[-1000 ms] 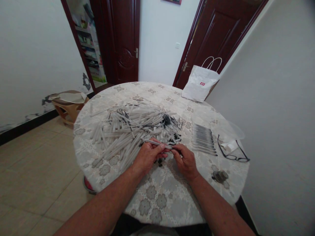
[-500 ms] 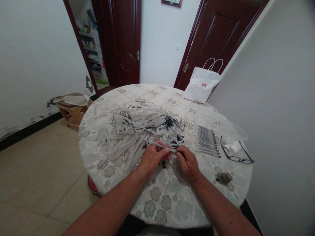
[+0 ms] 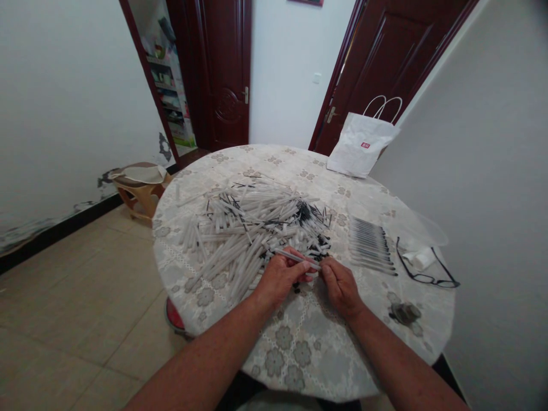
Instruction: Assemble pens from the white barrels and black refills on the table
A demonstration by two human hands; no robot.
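In my left hand, a thin translucent plastic tube lies between thumb and fingers, slanting down to the right. The thumb and fingertips of my right hand are pinched at the tube's right end; whether a small black piece sits between them is hidden. Just beyond both hands spreads a big heap of whitish tubes, mixed with thin black rods and small black pieces. Right of my hands, several tubes with dark rods inside lie side by side in a neat row.
A patterned cloth covers the round table. Black-framed glasses and a folded white tissue lie at the right, near a dark lumpy object. A white paper bag stands at the back edge. A wooden stool is at the left.
The whole view has shifted a little, so everything appears farther right. Both hands keep the same hold on the tube, with the right fingers closed tighter around its end.
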